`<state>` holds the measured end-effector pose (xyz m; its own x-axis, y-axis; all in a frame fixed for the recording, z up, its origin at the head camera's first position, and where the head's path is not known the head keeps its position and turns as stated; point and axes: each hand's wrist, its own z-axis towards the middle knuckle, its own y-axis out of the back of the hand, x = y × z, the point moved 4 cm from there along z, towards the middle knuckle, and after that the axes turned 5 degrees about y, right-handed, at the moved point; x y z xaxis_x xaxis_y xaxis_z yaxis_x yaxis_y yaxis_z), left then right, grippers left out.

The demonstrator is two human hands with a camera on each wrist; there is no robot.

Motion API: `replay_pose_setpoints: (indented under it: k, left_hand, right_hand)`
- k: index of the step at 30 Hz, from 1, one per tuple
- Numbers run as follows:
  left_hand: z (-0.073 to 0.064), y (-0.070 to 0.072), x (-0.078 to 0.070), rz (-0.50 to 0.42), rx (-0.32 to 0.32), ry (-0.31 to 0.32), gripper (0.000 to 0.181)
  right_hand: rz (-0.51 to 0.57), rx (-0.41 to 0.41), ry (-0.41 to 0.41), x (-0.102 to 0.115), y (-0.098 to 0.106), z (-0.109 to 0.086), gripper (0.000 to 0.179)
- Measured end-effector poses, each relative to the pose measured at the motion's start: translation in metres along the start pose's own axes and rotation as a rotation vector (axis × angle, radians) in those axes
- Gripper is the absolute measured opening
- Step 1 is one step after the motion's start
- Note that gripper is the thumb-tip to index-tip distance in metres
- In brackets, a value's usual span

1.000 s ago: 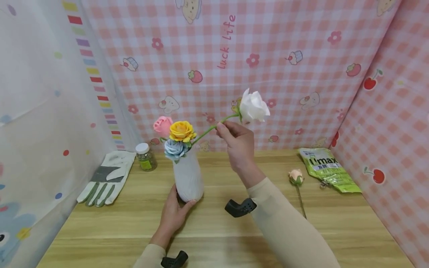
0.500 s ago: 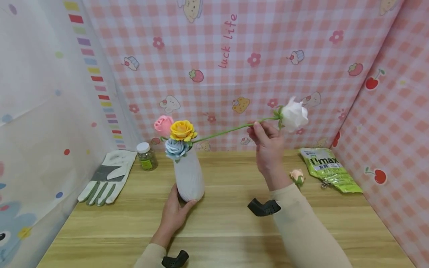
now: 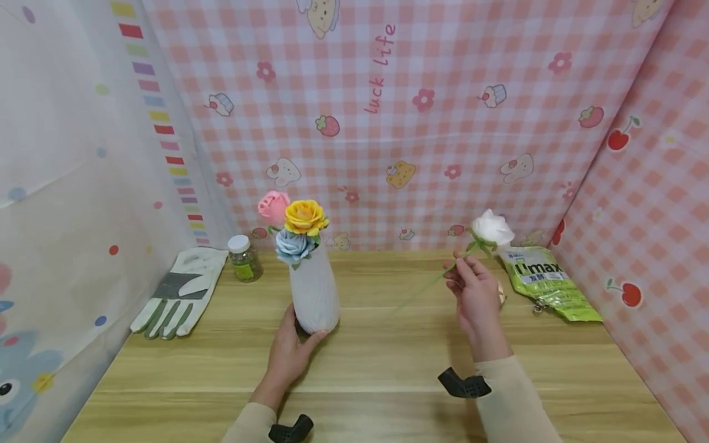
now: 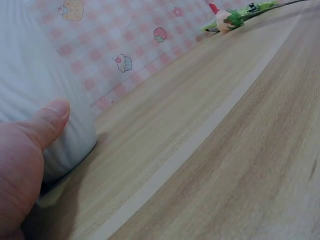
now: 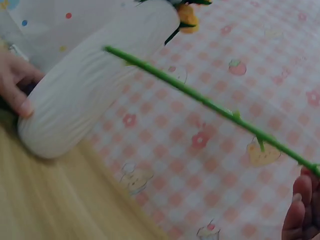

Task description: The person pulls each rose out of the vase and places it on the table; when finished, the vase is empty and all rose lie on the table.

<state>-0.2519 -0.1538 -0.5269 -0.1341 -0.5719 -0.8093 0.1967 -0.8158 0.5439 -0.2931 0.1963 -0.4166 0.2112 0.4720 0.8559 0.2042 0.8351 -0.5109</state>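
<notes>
A ribbed white vase (image 3: 314, 295) stands on the wooden table, holding a pink rose (image 3: 274, 208), a yellow rose (image 3: 305, 217) and a light blue rose (image 3: 294, 245). My left hand (image 3: 289, 352) grips its base, the thumb in front. To the right, my right hand (image 3: 474, 295) pinches the green stem (image 5: 200, 97) of a white rose (image 3: 492, 227) just below the bloom. The stem slants down toward the left, apart from the vase. Behind the right hand, a peach rose (image 4: 226, 21) lies on the table, mostly hidden in the head view.
A green foil pouch (image 3: 548, 283) lies at the back right, with a small metallic item (image 3: 538, 306) beside it. On the left are a white and grey work glove (image 3: 180, 292) and a lidded jar (image 3: 244, 258). Patterned cloths (image 3: 360, 154) hang behind and along both sides.
My right hand has drawn the white rose's stem out of the vase, moving right, then lowered it. The peach rose is now largely covered. My left hand stays at the vase.
</notes>
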Motion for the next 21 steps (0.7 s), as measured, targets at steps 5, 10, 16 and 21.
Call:
replay_pose_setpoints:
  k: [5, 10, 16, 21]
  left_hand:
    - [0.001, -0.001, 0.000, 0.007, 0.000, 0.020, 0.091]
    - [0.001, -0.001, -0.003, 0.016, -0.006, 0.009, 0.092]
    - [0.002, 0.001, -0.003, 0.011, -0.012, 0.017, 0.093]
    - [0.000, 0.000, -0.001, 0.026, -0.009, 0.024, 0.093]
  right_hand:
    - [-0.233, -0.010, -0.090, -0.019, 0.020, -0.009, 0.037]
    - [-0.409, -0.034, -0.119, -0.029, 0.036, -0.015, 0.039]
    - [-0.547, 0.028, -0.110, -0.034, 0.048, -0.015, 0.038]
    - [-0.705, 0.064, -0.062, -0.032, 0.058, -0.019, 0.034]
